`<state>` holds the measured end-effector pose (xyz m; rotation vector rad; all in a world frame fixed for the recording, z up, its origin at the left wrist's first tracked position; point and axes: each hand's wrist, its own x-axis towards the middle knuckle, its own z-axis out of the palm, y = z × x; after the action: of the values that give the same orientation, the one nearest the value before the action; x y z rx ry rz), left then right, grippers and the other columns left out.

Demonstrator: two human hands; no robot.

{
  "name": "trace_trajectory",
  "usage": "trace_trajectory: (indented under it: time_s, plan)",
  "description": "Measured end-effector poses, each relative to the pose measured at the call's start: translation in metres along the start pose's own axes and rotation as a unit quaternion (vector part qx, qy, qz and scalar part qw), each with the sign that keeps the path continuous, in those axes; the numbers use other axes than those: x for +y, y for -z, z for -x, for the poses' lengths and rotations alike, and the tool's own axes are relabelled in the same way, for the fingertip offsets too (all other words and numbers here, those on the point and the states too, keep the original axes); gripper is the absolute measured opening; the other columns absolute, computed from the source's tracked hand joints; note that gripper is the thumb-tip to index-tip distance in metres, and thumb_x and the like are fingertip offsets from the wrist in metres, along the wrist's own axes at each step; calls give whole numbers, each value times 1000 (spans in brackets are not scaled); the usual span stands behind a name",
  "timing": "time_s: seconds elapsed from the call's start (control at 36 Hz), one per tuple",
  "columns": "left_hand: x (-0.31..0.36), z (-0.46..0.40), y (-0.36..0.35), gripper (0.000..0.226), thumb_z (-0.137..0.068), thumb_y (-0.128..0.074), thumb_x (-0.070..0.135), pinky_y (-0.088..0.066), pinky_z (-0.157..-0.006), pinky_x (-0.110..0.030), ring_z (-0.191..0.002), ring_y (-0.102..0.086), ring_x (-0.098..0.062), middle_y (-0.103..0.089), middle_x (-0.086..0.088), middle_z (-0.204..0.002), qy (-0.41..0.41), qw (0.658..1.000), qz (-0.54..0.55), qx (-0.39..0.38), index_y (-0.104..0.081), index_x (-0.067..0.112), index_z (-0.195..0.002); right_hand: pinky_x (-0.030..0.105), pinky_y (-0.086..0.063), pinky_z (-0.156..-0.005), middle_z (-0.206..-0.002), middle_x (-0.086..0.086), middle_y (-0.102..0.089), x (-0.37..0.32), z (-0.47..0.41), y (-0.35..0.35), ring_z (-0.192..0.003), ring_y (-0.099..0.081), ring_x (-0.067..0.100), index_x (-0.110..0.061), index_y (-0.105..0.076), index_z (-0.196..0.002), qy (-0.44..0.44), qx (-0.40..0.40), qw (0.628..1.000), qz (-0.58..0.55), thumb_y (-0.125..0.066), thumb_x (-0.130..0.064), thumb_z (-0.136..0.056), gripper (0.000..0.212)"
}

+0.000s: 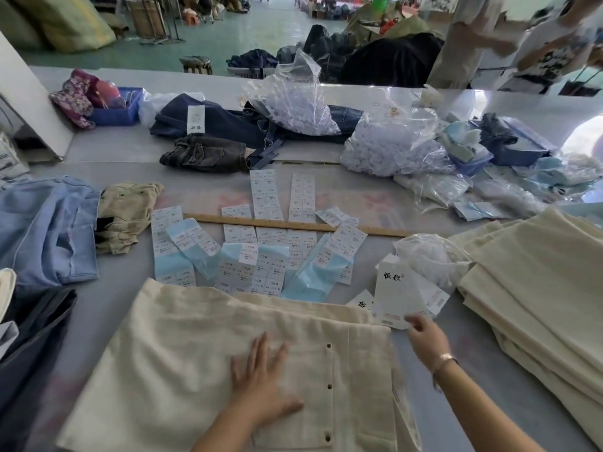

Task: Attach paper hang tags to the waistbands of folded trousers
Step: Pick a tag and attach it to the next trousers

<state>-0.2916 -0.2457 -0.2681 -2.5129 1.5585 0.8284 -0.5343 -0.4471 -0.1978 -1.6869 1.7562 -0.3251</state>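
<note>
Folded cream trousers (182, 353) with a row of dark buttons lie in front of me on the grey table (342, 197). My left hand (261, 383) rests flat on them, fingers spread, just left of the buttons. My right hand (424, 334) pinches the lower edge of a white paper hang tag (396, 295) with black characters, held just past the trousers' far right corner. More white tags (437, 296) lie beneath and beside it.
Sheets of size stickers (261, 256) and a wooden ruler (293, 225) lie beyond the trousers. A stack of cream trousers (538, 282) sits at right, blue (49, 233) and dark garments at left. Plastic bags (391, 148) and jeans (208, 154) crowd the far side.
</note>
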Motion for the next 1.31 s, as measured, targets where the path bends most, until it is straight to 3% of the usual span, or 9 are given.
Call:
trace_trajectory:
  time_s: [0.19,0.39,0.58,0.78,0.83,0.94,1.08,1.19,1.31]
  plan:
    - [-1,3,4,116,-60,-53,85,6,-112,-59,-145,25,-15,34,3,-155,17,1000,-9,-11,13,49,-148,31,-40,-94,-126,11,-52,-70,-54,-32,-114,-50,30,-9,-58,-120,165,-47,945,278,-46,-15,-92,31]
    - [-4,8,-5,118,-50,-45,93,2,-112,-58,-146,20,-15,32,4,-156,35,999,-9,3,20,54,-141,35,-40,-97,-132,9,-47,-73,-77,-49,-122,-45,31,-9,-56,-125,133,-70,897,415,-51,-24,-90,38]
    - [-3,10,0,116,-58,-50,87,3,-112,-59,-145,23,-16,34,3,-155,33,999,5,-18,18,51,-144,30,-41,-74,-99,13,-66,-73,-77,-37,-93,-60,30,-8,-63,-94,148,-60,960,229,-63,-22,-88,15]
    - [-3,11,27,85,-79,-53,72,-15,-116,-46,-147,-4,-18,7,6,-161,30,997,74,-5,-13,46,-149,30,-42,-70,-82,13,-67,-124,-66,12,-75,-59,24,-1,-66,-93,209,166,952,-149,-67,-11,-86,12]
    - [-4,7,47,73,-84,-47,71,-26,-112,-33,-140,-25,-18,-23,6,-155,21,981,183,67,-31,35,-146,21,-45,-69,-81,9,-66,-145,-54,14,-69,-60,7,-1,-67,-98,241,108,943,-204,-66,-7,-87,13]
    - [-11,4,92,88,-75,-51,77,-28,-109,-31,-131,-36,-17,-41,3,-136,-21,853,459,248,-42,18,-140,10,-47,-67,-73,-7,-62,-178,-24,-7,-61,-57,-6,-9,-68,-89,320,-108,926,-167,-64,2,-85,12]
    - [-29,-3,126,105,-52,-53,92,-46,-94,-21,-117,-51,-5,-52,14,-129,-58,823,545,150,-44,28,-134,13,-53,-71,-84,-12,-64,-206,7,-59,-77,-62,2,-17,-65,-90,326,-324,888,-25,-64,-10,-88,7]
    - [-45,-18,129,33,-72,-74,44,-59,-66,-38,-79,-70,-18,-75,2,-87,-16,800,588,115,-66,24,-97,9,-48,-72,-94,-4,-66,-227,17,-104,-81,-59,6,-11,-68,-104,373,-323,868,45,-63,-18,-90,16]
    - [-78,-37,129,18,-86,-72,17,-56,-83,-40,-97,-68,-27,-72,-5,-102,22,820,556,133,-68,16,-103,26,-50,-91,-113,3,-64,-246,7,-135,-95,-58,11,-15,-65,-115,379,-221,899,11,-60,-23,-92,25]
